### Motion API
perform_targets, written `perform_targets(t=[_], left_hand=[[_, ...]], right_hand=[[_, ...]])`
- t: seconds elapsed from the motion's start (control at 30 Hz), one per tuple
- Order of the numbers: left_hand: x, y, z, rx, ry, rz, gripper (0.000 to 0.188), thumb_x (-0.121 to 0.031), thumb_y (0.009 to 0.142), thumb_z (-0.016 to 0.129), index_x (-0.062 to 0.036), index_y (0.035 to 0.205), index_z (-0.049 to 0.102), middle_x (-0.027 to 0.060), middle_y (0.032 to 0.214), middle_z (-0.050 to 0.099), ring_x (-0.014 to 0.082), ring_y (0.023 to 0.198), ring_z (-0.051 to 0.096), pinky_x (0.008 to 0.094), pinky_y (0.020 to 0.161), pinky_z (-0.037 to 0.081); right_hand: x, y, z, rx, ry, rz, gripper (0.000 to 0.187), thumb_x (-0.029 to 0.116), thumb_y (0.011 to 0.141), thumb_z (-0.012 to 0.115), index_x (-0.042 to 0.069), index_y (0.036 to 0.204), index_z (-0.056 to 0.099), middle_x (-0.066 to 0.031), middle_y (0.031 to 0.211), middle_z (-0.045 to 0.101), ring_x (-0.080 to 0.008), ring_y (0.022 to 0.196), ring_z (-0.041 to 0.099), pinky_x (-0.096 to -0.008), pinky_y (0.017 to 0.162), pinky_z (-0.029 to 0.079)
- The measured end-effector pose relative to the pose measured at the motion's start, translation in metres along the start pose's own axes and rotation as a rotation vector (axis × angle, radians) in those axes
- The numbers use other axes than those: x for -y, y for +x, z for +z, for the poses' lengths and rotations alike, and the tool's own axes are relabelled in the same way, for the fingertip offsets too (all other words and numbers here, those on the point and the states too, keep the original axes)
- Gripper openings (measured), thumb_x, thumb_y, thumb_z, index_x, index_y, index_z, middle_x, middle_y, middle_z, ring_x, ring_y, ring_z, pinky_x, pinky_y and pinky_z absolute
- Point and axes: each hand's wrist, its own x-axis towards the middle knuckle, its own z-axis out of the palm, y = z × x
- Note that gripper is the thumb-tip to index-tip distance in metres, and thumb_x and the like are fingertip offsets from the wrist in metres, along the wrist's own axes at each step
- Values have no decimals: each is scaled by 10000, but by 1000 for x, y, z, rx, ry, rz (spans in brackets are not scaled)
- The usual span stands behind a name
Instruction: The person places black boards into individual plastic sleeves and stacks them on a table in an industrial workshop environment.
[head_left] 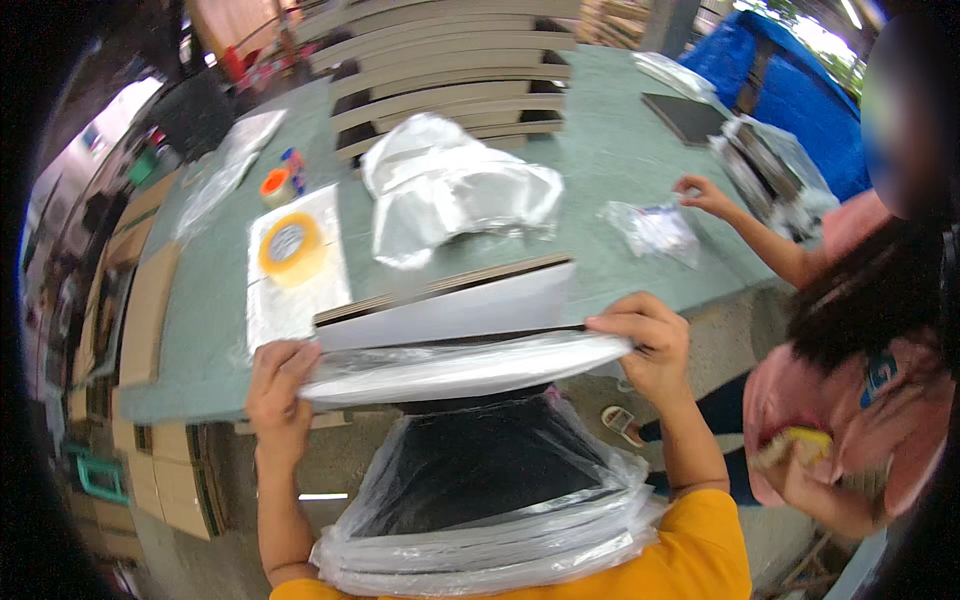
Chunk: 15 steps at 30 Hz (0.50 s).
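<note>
My left hand and my right hand are closed on the two ends of a clear plastic bag, stretched sideways between them at the table's near edge. Just beyond the bag a flat stack of boards stands tilted, with a pale face toward me and brown edges along its top. Whether its lower part is inside the bag, I cannot tell. More clear plastic bags lie in layers across my front, over something black.
On the green table lie a tape roll on a white packet, a crumpled plastic bag and a small clear packet. Stacked boards rise at the back. A co-worker's hand reaches in from the right.
</note>
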Motion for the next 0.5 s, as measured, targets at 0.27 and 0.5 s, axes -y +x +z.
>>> perform_targets(t=[0.27, 0.5], left_hand=[[91, -96, 28, 328, -1059, -715, 203, -80, 545, 730, -10, 694, 611, 81, 689, 585, 159, 640, 560, 296, 645, 452], [118, -229, 175, 255, -1145, -1315, 135, -100, 778, 539, -1, 869, 550, 18, 773, 530, 142, 745, 513, 247, 727, 410]], right_hand=[[-73, -62, 26, 512, 1167, 789, 211, 124, 656, 644, -2, 821, 604, -59, 837, 591, -97, 701, 535, -203, 642, 417], [-178, -191, 163, 520, 277, 1064, 186, 129, 671, 537, 47, 830, 588, -101, 837, 606, -240, 756, 571, -349, 653, 442]])
